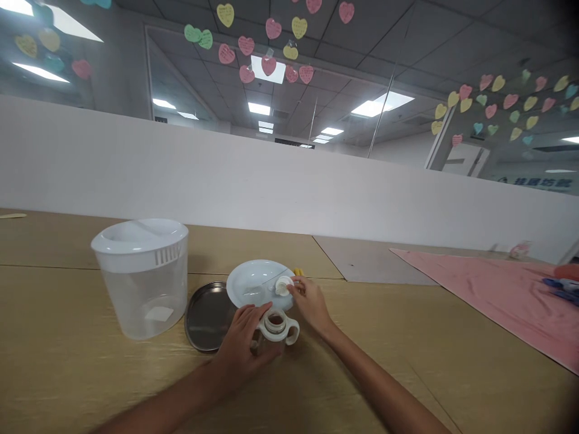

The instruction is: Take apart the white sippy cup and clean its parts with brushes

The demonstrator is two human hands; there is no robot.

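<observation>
Bottle: we see the two-handled bottle (274, 330) upright at the near edge of the plate, seemingly resting on the desk (398, 337), its mouth uncovered; the neck looks brownish inside, but we cannot tell why.
Left hand: our left hand (244, 340) wraps the bottle's side, fingers curved around it and holding it.
Right hand: our right hand (311, 301) pinches a small white cap (283, 286) between narrowed fingers, above the plate and apart from the bottle's mouth.
Step in hand: we judge this as handling the cap while the bottle is kept steady.
Next move: it seems to call for a firm left hold and a level right pinch, so that neither bottle nor cap tips.
Plate: the pale plate (242, 274) lies just beyond the bottle; something clear is in it, too indistinct for us to name.
Tray: the round metal tray (203, 316) is left of the plate, near our left hand.
Bucket: the clear bucket (142, 292) with a white lid (136, 237) stands farther left.
Cloth: we have a pink cloth (488, 289) spread well off to the right.
Wall: a white wall (253, 193) runs behind everything.
</observation>
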